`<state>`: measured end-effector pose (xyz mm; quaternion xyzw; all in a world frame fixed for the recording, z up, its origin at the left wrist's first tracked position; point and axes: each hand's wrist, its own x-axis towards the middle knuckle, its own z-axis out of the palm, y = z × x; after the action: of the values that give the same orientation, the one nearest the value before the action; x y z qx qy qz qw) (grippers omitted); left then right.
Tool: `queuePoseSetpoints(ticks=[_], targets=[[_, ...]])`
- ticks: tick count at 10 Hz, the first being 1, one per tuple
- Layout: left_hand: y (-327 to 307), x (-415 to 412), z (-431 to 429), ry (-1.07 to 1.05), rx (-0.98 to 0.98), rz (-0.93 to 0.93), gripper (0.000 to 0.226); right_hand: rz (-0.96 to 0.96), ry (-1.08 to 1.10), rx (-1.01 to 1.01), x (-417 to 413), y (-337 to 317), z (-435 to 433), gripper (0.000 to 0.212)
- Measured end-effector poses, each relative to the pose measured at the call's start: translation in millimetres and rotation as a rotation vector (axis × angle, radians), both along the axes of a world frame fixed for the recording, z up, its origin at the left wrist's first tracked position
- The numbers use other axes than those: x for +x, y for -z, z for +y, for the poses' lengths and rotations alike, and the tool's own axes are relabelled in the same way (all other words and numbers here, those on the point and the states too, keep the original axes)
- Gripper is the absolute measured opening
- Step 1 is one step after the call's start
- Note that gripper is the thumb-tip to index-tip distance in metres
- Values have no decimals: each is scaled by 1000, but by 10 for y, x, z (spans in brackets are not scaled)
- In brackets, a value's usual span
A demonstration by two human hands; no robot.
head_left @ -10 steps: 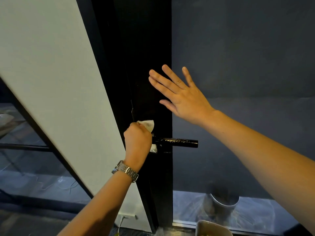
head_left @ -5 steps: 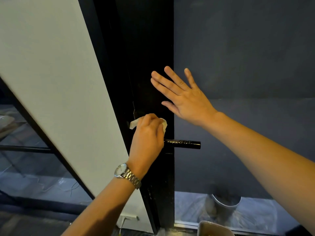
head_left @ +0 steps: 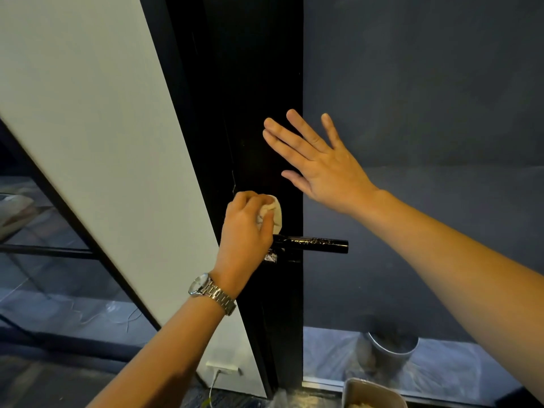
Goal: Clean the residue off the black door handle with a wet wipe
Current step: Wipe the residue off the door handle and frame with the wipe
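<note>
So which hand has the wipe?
The left hand, the one with the wristwatch, grips the wet wipe; the right hand is spread and empty.

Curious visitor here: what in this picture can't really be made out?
Head view: inner end of the door handle is hidden behind the left hand.
Head view: most of the wet wipe is bunched inside that hand.
Head view: the pale container is cut off by the bottom edge.
Head view: whether the right hand touches the door is unclear.

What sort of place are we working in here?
Probably an indoor doorway in a room being fitted out: black door handle, dark blue wall, plastic sheeting and a bucket on the floor.
</note>
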<state>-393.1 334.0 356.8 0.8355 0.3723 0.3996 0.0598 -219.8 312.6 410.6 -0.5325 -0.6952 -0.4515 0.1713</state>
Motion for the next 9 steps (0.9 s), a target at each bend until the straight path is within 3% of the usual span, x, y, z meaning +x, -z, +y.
queuePoseSetpoints(ticks=[1,2,4,5,7,8,9], targets=[[-8,45,-65,32,127,86,24,-3,-3,2,-4,-2,-6,58],[-105,41,-37,243,250,277,32,-3,-1,-3,-14,-10,-11,58],[-99,109,-61,96,132,194,16,-4,1,3,5,-9,-16,58],[-165,104,-44,106,197,261,16,-5,-2,2,-8,-15,-13,58],[-72,20,-44,-85,-303,-139,31,14,-8,-6,-13,6,-6,58],[-64,45,-47,-123,-391,-203,32,13,-3,-12,-18,0,-5,58],[-85,42,-73,-97,-265,-134,31,19,-9,-2,-22,9,4,58]])
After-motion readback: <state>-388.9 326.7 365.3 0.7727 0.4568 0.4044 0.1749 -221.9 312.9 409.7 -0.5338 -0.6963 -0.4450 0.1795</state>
